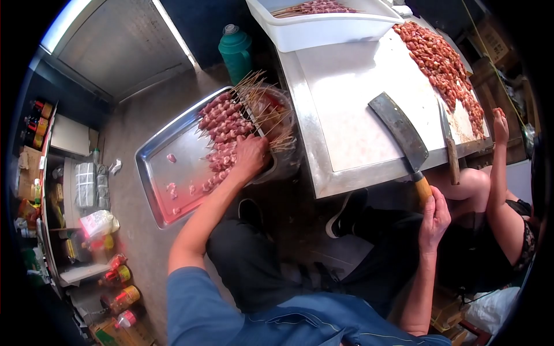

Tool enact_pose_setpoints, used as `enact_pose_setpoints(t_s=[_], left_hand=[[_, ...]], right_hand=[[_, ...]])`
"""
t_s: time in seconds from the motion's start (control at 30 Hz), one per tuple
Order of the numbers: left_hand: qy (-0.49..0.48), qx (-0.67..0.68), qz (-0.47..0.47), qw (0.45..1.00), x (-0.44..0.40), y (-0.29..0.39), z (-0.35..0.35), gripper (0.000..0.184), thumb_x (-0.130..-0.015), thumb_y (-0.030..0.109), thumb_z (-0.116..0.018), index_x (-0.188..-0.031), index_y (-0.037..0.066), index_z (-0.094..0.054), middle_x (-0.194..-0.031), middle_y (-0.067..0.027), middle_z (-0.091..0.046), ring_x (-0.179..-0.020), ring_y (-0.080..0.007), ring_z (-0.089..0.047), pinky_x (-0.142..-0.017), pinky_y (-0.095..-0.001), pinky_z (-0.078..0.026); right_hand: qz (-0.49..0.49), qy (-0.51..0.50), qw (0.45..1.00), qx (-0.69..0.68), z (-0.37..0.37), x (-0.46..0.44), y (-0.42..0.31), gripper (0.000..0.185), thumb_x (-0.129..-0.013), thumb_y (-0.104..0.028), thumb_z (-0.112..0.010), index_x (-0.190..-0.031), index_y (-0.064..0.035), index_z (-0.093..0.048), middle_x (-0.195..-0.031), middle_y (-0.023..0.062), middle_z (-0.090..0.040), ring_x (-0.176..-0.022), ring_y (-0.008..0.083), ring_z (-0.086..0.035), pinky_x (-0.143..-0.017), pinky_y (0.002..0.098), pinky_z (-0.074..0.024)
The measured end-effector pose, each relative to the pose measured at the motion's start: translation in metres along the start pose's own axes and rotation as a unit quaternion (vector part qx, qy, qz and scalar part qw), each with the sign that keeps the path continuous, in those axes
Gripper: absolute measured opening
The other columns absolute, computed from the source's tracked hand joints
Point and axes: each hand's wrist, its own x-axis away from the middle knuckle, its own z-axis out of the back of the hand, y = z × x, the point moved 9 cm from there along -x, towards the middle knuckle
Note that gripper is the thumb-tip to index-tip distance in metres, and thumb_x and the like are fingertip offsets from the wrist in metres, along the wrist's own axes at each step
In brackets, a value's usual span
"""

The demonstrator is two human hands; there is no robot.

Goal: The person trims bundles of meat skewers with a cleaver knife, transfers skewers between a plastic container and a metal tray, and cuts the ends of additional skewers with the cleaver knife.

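Note:
My right hand (434, 218) is closed round the wooden handle of a cleaver (402, 131), whose broad dark blade lies over the near part of the white tabletop. On the other side, my left hand (252, 154) reaches down to the right edge of a metal tray (151, 151). Its fingers are curled onto the stick ends of the meat skewers (222, 124), partly hiding them. The skewers lie side by side along the tray's right side, sticks pointing right. Several loose meat pieces (172, 189) lie in the tray in reddish liquid.
A white tub (340, 29) of skewers stands on the metal-edged table (321, 144). Cut meat (441, 66) is heaped at its far right, with a knife (449, 141) nearby. A green flask (235, 55) stands behind the tray. Another person's hand (501, 128) is at the right.

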Motion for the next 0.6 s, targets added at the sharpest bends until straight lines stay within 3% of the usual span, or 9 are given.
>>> enact_pose_setpoints(t_s=[0.13,0.27,0.33,0.47,0.6], left_hand=[[-0.061,0.001,0.006,0.998,0.001,-0.003,-0.005,0.016,-0.068,0.020,-0.067,-0.068,0.009,-0.056,-0.072,-0.0104,-0.060,-0.082,-0.0303,-0.058,-0.074,-0.0483,-0.035],[-0.058,-0.041,0.008,0.997,-0.001,-0.005,-0.004,0.016,-0.070,0.021,-0.066,-0.067,0.009,-0.057,-0.071,-0.0103,-0.061,-0.081,-0.0308,-0.059,-0.076,-0.0486,-0.035],[-0.082,-0.018,-0.005,0.996,-0.003,-0.003,0.014,0.019,-0.077,0.024,-0.065,-0.071,0.007,-0.060,-0.072,-0.0108,-0.063,-0.083,-0.0301,-0.062,-0.077,-0.0529,-0.036],[-0.081,0.020,-0.013,0.996,-0.002,-0.002,0.055,0.021,-0.078,0.025,-0.066,-0.077,0.006,-0.058,-0.072,-0.0139,-0.062,-0.080,-0.0319,-0.061,-0.078,-0.0460,-0.036],[-0.016,0.089,-0.030,0.995,-0.006,-0.018,0.087,0.022,-0.079,0.021,-0.066,-0.073,0.001,-0.058,-0.068,-0.0197,-0.058,-0.069,-0.0385,-0.059,-0.066,-0.0476,-0.042]], right_hand=[[-0.010,-0.007,1.000,-0.008,0.000,0.000,0.000,0.025,-0.099,-0.016,-0.051,-0.111,0.0028,-0.063,-0.101,0.0152,-0.066,-0.091,0.0246,-0.064,-0.084,0.0321,-0.0496],[-0.004,-0.004,1.000,-0.003,0.001,0.000,-0.001,0.025,-0.099,-0.016,-0.051,-0.111,0.0026,-0.063,-0.102,0.0149,-0.066,-0.091,0.0235,-0.064,-0.083,0.0316,-0.0501],[-0.015,-0.007,1.000,-0.004,0.000,0.000,0.000,0.026,-0.099,-0.016,-0.051,-0.111,0.0026,-0.063,-0.101,0.0148,-0.066,-0.091,0.0231,-0.064,-0.083,0.0313,-0.0504],[-0.024,-0.011,1.000,-0.010,-0.001,0.000,0.002,0.026,-0.099,-0.017,-0.051,-0.111,0.0021,-0.064,-0.101,0.0147,-0.066,-0.090,0.0229,-0.064,-0.082,0.0304,-0.0507],[0.015,0.000,1.000,0.006,0.001,-0.001,-0.007,0.026,-0.099,-0.017,-0.050,-0.112,0.0021,-0.063,-0.100,0.0143,-0.066,-0.089,0.0221,-0.064,-0.081,0.0306,-0.0507]])
